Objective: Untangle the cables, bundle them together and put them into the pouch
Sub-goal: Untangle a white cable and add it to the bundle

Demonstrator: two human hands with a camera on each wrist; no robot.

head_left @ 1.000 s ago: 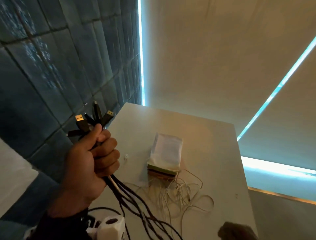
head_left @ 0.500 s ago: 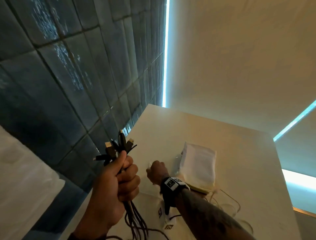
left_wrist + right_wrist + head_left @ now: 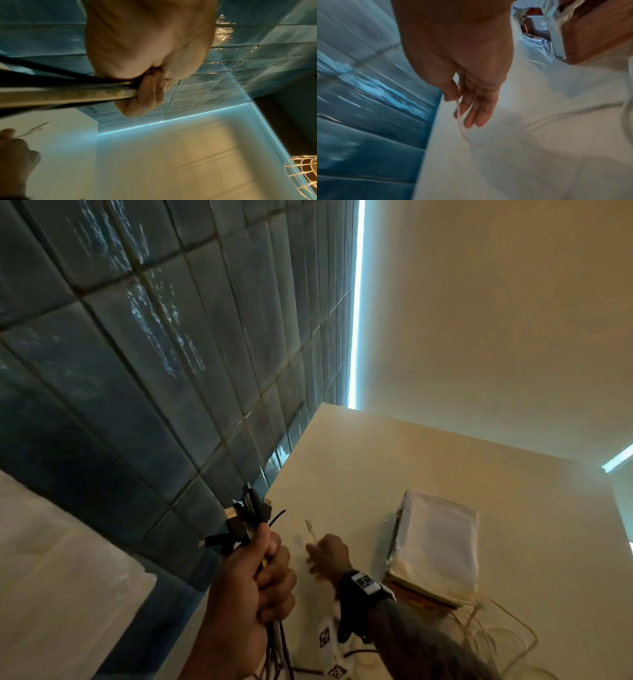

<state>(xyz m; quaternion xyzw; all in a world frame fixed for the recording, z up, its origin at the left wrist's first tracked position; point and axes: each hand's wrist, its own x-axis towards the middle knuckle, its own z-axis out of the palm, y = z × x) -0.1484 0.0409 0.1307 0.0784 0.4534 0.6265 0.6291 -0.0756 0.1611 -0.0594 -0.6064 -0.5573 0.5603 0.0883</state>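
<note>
Right wrist shows our right hand [image 3: 467,86] pinching only a thin white cable [image 3: 459,121], which could slip free if it snags while our left hand [image 3: 253,587] clamps the black cable bundle [image 3: 248,517].

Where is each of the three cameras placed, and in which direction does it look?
Head: on the head, looking down at the white table; shows left hand gripping the dark cables and right hand.
Left wrist: along the left hand toward the tiled wall.
Right wrist: along the right hand pinching a white cable.
All three show the table.
</note>
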